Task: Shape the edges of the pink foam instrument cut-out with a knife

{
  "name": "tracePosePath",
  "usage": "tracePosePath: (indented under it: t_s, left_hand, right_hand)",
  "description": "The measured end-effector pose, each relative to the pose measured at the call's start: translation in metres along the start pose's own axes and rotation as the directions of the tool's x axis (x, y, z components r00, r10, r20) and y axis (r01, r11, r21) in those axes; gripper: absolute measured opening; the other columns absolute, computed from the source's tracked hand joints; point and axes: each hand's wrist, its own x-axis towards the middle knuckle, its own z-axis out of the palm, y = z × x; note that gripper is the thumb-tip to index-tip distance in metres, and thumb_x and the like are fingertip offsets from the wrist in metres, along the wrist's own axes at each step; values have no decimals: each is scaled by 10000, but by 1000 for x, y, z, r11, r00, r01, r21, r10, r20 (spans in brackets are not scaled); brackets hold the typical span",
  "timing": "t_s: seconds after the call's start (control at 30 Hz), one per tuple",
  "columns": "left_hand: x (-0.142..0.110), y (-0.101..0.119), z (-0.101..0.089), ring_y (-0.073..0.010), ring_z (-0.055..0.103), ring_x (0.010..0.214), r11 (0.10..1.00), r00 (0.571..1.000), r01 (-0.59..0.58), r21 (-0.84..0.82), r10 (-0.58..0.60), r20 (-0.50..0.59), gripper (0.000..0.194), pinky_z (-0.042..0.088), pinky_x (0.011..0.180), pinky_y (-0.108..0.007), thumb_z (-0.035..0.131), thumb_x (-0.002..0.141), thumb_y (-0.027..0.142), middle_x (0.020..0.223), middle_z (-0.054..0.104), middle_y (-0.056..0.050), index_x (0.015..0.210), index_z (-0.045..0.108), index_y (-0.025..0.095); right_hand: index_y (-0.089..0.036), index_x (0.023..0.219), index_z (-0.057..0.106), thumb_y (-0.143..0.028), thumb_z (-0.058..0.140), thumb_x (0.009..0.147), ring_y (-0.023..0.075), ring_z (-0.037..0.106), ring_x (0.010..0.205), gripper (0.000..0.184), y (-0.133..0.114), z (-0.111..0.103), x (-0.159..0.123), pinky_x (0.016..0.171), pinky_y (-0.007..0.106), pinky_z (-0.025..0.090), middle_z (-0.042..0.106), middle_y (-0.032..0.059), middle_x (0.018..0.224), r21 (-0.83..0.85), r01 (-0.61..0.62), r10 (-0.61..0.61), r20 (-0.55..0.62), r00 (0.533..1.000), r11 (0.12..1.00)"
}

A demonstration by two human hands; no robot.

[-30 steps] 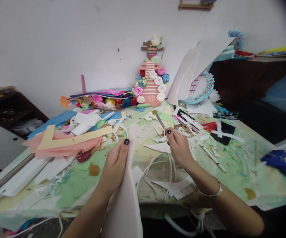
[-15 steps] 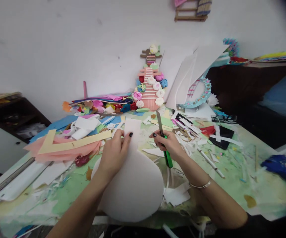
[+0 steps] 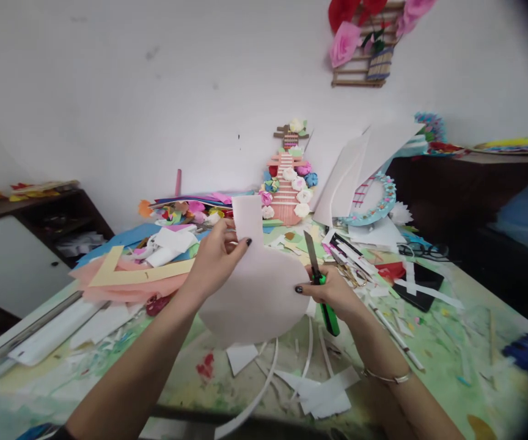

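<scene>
A white board cutout (image 3: pixel 259 293), rounded at the bottom with a straight narrow neck, is held up tilted over the table. My left hand (image 3: pixel 222 253) grips it where the neck meets the round body, thumb on the front face and fingers behind. In my right hand (image 3: pixel 332 290) is a green and black utility knife (image 3: pixel 326 302), its long blade out and pointing up and away. The thumb of that hand touches the cutout's right edge. White offcuts (image 3: pixel 323 394) and curled strips lie on the table below.
A lute-shaped piece with paper flowers (image 3: pixel 286 189) leans on the wall. Right of it stand white sheets (image 3: pixel 349 165) and a blue ring-shaped piece (image 3: pixel 374 211). Cream card (image 3: pixel 154 273) and a metal ruler (image 3: pixel 35 327) lie left; glasses (image 3: pixel 424 250) and a black pad (image 3: pixel 422 287) right.
The cutout has been lifted off the table and tilted up by my left hand. My right hand, still holding the knife, has come to its right edge. The head view has tilted upward.
</scene>
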Motion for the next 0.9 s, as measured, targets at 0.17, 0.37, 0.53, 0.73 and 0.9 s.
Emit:
tracePosePath:
  t_s: [0.17, 0.37, 0.53, 0.73, 0.9]
  left_hand:
    - [3, 0, -8, -198, 693, 844, 970, 985, 49, -237, -7, 172, 450, 524, 703, -284, 699, 693, 249, 953, 715, -90, 1090, 499, 179]
    - [2, -5, -14, -213, 685, 923, 972, 990, 69, -224, -38, 138, 328, 529, 765, -289, 723, 690, 287, 989, 725, -116, 974, 642, 145]
    - [2, -12, -12, -222, 685, 916, 979, 996, 41, -201, -24, 87, 243, 530, 770, -303, 721, 680, 279, 976, 729, -106, 881, 681, 148]
    - [2, -14, -14, -223, 689, 882, 974, 997, 37, -223, -20, 78, 245, 535, 754, -305, 747, 664, 300, 949, 737, -97, 857, 694, 158]
    - [0, -12, -15, -193, 686, 828, 969, 995, 57, -241, -35, 93, 219, 526, 700, -263, 753, 671, 290, 922, 737, -80, 844, 701, 165]
  right_hand:
    - [-167, 653, 556, -355, 848, 473, 41, 300, 414, 391, 2, -4, 7, 404, 213, 181, 450, -76, 499, 56, 132, -118, -205, 972, 990]
    - [-155, 656, 569, -353, 848, 468, 34, 296, 405, 391, 4, -9, 8, 406, 210, 162, 464, -70, 494, 62, 137, -120, -225, 967, 989]
    - [-156, 649, 579, -336, 851, 457, 39, 311, 408, 378, 5, -9, 9, 399, 209, 177, 461, -72, 489, 59, 141, -124, -232, 965, 988]
    - [-159, 655, 584, -339, 851, 464, 37, 308, 405, 375, 4, -9, 8, 398, 210, 175, 458, -76, 488, 65, 147, -128, -234, 964, 987]
    - [-156, 645, 586, -329, 855, 465, 34, 300, 409, 367, 3, -9, 6, 403, 208, 165, 443, -80, 478, 73, 148, -128, -222, 967, 986]
